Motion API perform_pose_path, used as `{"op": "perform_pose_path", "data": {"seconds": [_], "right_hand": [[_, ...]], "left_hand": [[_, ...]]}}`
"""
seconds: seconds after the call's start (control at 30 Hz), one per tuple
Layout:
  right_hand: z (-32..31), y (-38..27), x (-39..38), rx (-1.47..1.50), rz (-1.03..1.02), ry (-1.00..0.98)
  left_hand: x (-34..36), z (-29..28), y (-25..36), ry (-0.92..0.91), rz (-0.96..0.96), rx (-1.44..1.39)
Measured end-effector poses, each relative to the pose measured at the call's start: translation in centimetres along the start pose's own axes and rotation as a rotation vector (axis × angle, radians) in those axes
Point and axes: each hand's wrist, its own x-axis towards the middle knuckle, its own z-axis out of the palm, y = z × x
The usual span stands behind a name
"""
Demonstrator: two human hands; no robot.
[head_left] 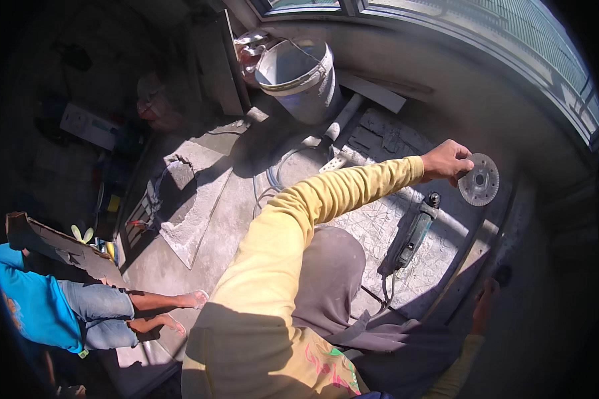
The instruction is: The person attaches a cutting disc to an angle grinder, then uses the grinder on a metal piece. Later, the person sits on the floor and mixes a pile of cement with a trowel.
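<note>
Left hand (447, 162) pinches a round blade (484, 189), rim at the fingertips; shadow leaves the right hand (487, 304) hard to tell.

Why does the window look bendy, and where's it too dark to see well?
In the head view, the fisheye lens bends the window frame; there too, shadow dims the right hand, while sunlight catches the disc in the left hand.

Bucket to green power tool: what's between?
Head view: a pale pipe-like piece beside the bucket, then the yellow left sleeve crossing the line to the green power tool.
</note>
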Motion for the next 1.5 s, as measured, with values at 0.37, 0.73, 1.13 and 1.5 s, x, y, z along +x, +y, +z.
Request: {"op": "perform_pose_path", "data": {"seconds": [0.37,0.73,1.13,1.5], "right_hand": [[7.7,2.1,9.7,0.110,-0.061,-0.517],[14.4,-1.1,1.4,-0.077,-0.137,-0.561],[11.4,1.0,4.4,-0.048,-0.047,-0.117],[23.8,-5.8,9.8,-0.069,-0.084,-0.189]], "left_hand": [[-37.1,-5.3,5.2,1.058,0.343,-0.262],[-32.1,-3.6,-6.1,0.965,-0.205,-0.351],[-1.1,-5.4,-18.4,0.340,-0.465,-0.116],[0.7,-5.0,-26.6,0.342,-0.546,-0.082]]}}
